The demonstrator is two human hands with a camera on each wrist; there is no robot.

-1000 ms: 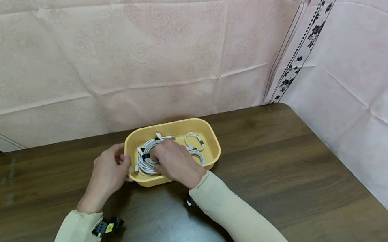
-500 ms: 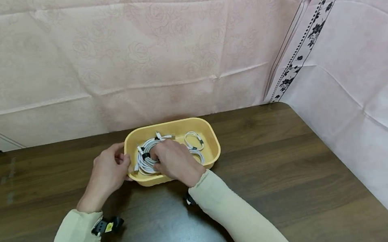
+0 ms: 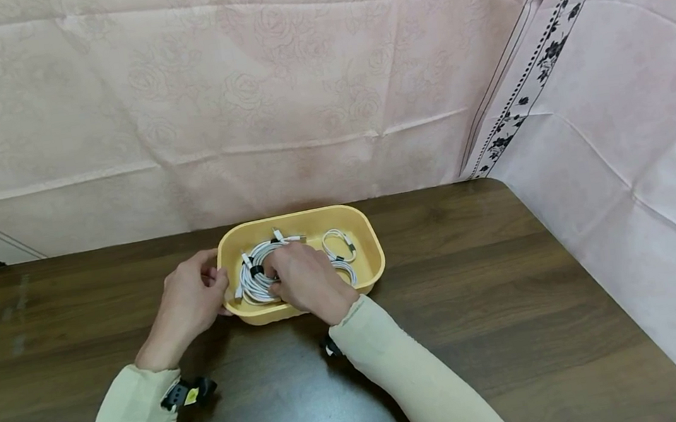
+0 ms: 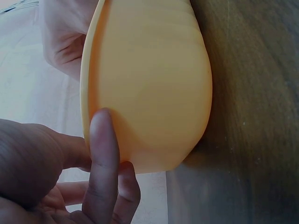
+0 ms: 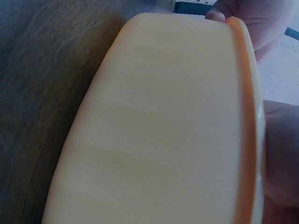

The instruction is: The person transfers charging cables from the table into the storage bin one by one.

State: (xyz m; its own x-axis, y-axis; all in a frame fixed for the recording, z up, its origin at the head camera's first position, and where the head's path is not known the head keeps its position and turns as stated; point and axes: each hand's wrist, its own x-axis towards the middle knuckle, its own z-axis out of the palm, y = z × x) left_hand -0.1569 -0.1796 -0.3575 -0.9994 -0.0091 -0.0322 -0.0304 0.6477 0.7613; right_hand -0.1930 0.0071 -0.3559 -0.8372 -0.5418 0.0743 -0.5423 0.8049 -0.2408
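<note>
A yellow plastic basket (image 3: 372, 253) stands on the table, holding white cables wound into coils. My left hand (image 3: 191, 294) grips its left end; in the left wrist view the fingers (image 4: 103, 154) lie against the outer wall just under the rim. My right hand (image 3: 308, 279) reaches over the front rim into the basket. Its curled fingers are at the large coiled cable (image 3: 254, 290), which has a black tie, and the fingertips are hidden within the coil. Right of that hand lies a small coiled cable (image 3: 337, 245), with another coil (image 3: 346, 272) partly covered below it.
The dark wood table (image 3: 520, 329) has a rounded far right corner. Pinkish floral cloth (image 3: 273, 105) hangs close behind the basket, and another cloth panel (image 3: 657, 147) runs along the right side. Each wrist wears a black strapped device (image 3: 187, 393).
</note>
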